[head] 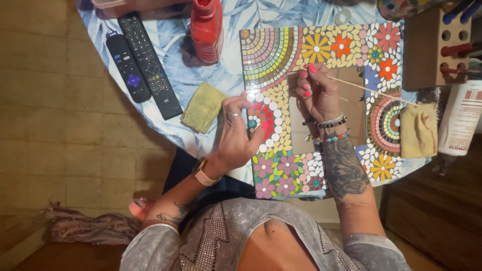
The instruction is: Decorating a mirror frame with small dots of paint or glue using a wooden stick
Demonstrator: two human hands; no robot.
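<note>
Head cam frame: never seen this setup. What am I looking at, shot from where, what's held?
One camera, worn on a person's head, looks down at their own two bare hands; there is no machine. The left hand rests on the left side of a square mosaic mirror frame, fingers curled on the tiles. The right hand holds a thin wooden stick in a fingertip grip above the mirror. On the leaf-patterned table lie two black remotes, a red bottle, a green cloth, a yellow cloth, a white bottle and a wooden tool block.
</note>
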